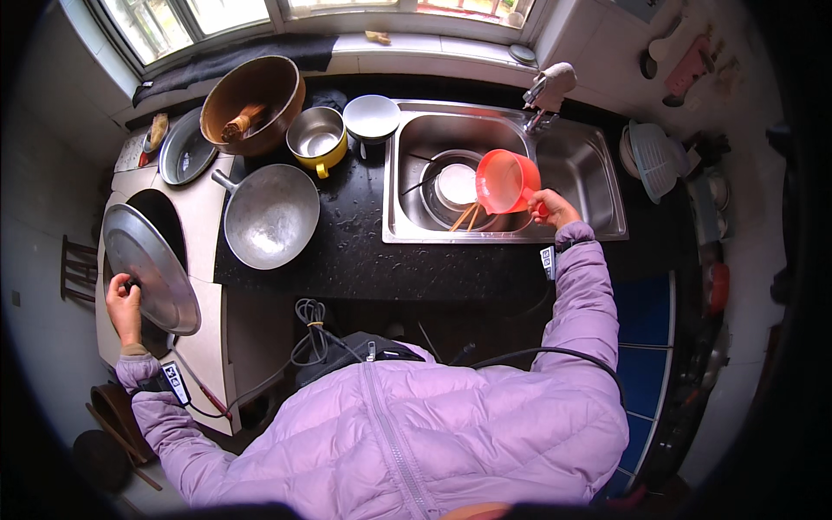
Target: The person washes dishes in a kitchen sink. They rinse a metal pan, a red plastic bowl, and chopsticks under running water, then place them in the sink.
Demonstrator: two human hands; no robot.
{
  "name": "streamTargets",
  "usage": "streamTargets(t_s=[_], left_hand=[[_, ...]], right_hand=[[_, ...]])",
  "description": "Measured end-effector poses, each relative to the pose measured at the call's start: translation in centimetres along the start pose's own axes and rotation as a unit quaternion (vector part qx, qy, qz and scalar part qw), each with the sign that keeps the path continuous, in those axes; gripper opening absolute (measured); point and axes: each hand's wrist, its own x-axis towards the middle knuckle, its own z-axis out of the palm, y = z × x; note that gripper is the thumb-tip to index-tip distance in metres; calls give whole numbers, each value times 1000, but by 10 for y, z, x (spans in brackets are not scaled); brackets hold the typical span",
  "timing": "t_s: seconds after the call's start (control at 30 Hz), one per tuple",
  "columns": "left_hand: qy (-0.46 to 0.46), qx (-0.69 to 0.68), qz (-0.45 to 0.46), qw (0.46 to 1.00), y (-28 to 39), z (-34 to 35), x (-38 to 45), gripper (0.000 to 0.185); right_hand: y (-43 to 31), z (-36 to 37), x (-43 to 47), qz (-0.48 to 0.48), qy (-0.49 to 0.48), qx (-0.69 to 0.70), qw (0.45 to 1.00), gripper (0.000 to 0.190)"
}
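My left hand [125,309] grips the dark knob of a round metal pot lid [155,260]. The lid is tilted over a dark round opening or pan [159,218] set in the pale stove top; what is inside is hidden. With my right hand [554,208] I hold the handle of a red plastic jug [504,179] above the steel sink [422,235]. Its spout side leans over a metal basin [429,195] in the larger bowl of the sink. A white bowl [457,184] and wooden chopsticks [465,216] are in that basin.
On the dark counter [351,260] stand a wok [273,218], a yellow pot [317,140], white bowls [372,117] and a large brown basin [283,84] holding a brush [240,123]. The faucet [539,107] rises behind the sink. A cable [315,325] hangs by my waist.
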Motion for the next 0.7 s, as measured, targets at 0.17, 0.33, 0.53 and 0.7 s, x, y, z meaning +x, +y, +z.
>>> streamTargets(t_s=[0.17, 0.33, 0.53, 0.7], left_hand=[[-9, -11, -5, 1000, -11, -5, 0, 22], [5, 13, -8, 1000, -31, -13, 3, 23], [6, -1, -17, 1000, -47, -14, 11, 23], [-9, -5, -8, 1000, -52, -9, 24, 23]], right_hand=[[-12, 20, -10, -26, 30, -123, 992, 5], [-11, 43, -11, -36, 50, -197, 978, 13], [-2, 73, -16, -73, 137, -339, 928, 35], [14, 98, -33, -188, 295, -511, 785, 54]])
